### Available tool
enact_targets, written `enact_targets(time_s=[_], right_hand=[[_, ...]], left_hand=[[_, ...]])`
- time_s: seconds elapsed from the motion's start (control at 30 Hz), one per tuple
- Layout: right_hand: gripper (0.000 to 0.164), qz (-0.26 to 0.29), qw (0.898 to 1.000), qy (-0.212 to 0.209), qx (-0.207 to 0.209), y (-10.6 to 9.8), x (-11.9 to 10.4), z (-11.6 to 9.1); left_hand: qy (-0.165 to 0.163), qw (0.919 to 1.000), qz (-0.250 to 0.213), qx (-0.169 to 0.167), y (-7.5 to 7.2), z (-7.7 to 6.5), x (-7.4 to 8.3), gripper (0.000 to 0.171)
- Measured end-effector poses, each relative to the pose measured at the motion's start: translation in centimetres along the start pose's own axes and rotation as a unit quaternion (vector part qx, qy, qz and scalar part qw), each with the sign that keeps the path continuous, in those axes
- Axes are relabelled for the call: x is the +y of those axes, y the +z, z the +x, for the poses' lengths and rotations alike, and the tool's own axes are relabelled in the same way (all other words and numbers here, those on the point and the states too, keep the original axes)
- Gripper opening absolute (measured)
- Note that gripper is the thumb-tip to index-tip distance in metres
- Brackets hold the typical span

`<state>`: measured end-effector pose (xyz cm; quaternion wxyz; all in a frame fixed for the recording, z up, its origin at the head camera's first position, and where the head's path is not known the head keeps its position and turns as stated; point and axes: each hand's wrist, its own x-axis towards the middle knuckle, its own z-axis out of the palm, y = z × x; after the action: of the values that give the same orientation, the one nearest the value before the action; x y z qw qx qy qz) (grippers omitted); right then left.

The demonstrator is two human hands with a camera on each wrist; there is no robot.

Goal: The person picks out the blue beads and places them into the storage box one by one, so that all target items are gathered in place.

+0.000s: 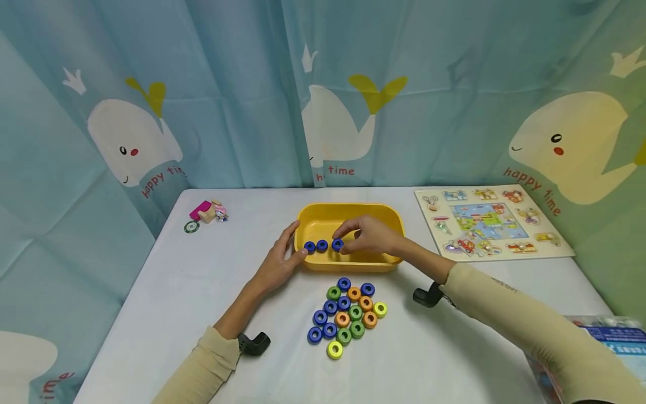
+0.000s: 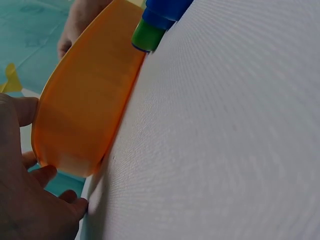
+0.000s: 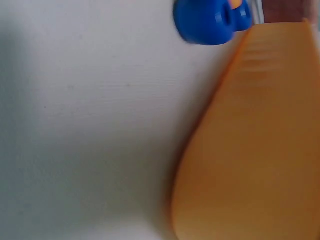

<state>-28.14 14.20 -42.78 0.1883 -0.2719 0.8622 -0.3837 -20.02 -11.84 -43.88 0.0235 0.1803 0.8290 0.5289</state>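
Note:
A yellow tray (image 1: 348, 267) stands on the table, also seen from outside as an orange-looking wall (image 2: 85, 95) in the left wrist view. My left hand (image 1: 277, 261) holds its left end, thumb at the front corner and fingers along the side. Inside the tray, my right hand (image 1: 370, 235) pinches a blue ring (image 1: 337, 245) between thumb and fingers. Two more blue rings, one (image 1: 322, 246) beside the other (image 1: 309, 247), lie in a row to its left. The right wrist view shows the tray wall (image 3: 250, 140), but not the fingers of my right hand.
In front of the tray lies a cluster of several rings: blue (image 1: 320, 318), green (image 1: 357, 329), orange (image 1: 370, 320) and yellow (image 1: 335, 350). A puzzle board (image 1: 434, 213) lies at back right, small toys (image 1: 204, 212) at back left. A plastic package (image 1: 615, 342) sits at front right.

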Motion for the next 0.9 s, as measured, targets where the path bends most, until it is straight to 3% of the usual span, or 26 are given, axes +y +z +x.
enact_targets(time_s=[0.17, 0.4, 0.67, 0.9], right_hand=[[0.026, 0.002, 0.999, 0.008, -0.034, 0.8, 0.7, 0.8], [0.024, -0.015, 0.999, -0.009, -0.047, 1.4, 1.1, 1.5], [0.025, -0.019, 0.999, 0.000, -0.049, 1.6, 1.3, 1.5], [0.030, -0.007, 1.000, 0.003, -0.010, -0.2, -0.9, -0.8]], left_hand=[[-0.001, 1.0000, 0.006, -0.002, 0.0, 0.0, 0.1, 0.066], [-0.006, 1.0000, 0.007, -0.001, 0.0, 0.0, 0.1, 0.066], [-0.008, 0.9999, 0.011, -0.002, 0.2, 0.0, 0.1, 0.066], [-0.007, 0.9999, 0.013, 0.005, 0.7, 1.1, -3.6, 0.068]])
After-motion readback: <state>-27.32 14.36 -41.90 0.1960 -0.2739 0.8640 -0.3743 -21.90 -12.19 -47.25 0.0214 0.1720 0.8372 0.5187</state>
